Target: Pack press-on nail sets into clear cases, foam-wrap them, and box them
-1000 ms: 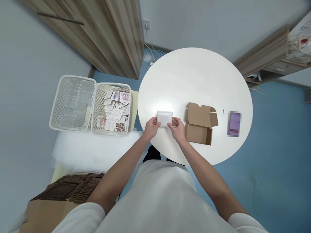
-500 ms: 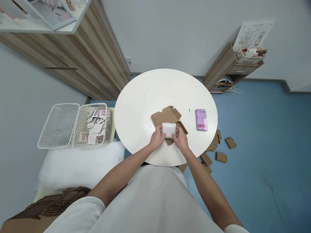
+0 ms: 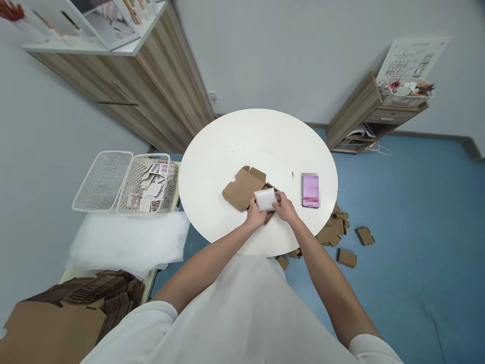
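Between my two hands is a small white wrapped packet (image 3: 265,199), tilted a little, its contents hidden. My left hand (image 3: 256,214) grips its left side and lower edge. On the opposite side, the fingers of my right hand (image 3: 285,206) are closed on its right edge. Beneath the packet lies a brown cardboard box (image 3: 242,188), its lid folded open to the left. The packet and my hands cover much of the box's tray part, so I cannot tell whether they touch it.
A phone (image 3: 310,190) lies on the round white table (image 3: 257,136). To the left are a lidded basket (image 3: 172,177) of cards, white foam sheets (image 3: 129,237) and a stack of flat cardboard (image 3: 53,328). Several small boxes (image 3: 346,258) lie on the floor at right.
The open box has turned, its lid now further left. The packet has tilted and shifted slightly right, still held by both hands. The head view has also moved.
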Demonstrator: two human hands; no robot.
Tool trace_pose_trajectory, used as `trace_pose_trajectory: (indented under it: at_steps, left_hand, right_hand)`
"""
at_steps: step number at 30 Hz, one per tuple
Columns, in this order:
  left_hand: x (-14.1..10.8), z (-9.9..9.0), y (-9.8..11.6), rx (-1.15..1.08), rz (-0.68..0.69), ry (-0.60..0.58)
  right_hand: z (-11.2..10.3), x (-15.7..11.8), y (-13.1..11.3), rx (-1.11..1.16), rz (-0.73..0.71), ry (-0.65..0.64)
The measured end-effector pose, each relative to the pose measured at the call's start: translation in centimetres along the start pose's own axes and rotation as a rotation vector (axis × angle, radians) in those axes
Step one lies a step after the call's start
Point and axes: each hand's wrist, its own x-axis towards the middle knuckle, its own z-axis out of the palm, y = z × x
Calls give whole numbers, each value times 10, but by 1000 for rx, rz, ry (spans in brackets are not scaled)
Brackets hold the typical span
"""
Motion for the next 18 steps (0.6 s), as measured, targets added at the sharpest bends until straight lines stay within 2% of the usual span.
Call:
trace_pose_trajectory:
  at_steps: [5, 8, 14, 18]
  left_hand:
    - [1, -49, -5, 220, -13, 26]
    - [-5, -68, -7, 280, 17, 10]
    - [-13, -71, -10, 423, 5, -2]
    - [-9, -78, -10, 597, 65, -63]
  right_hand:
    - [39, -16, -24, 60, 93, 35]
    - [50, -18, -36, 43, 101, -6]
    - [55, -16, -38, -182, 99, -77]
    - [63, -19, -39, -294, 100, -87]
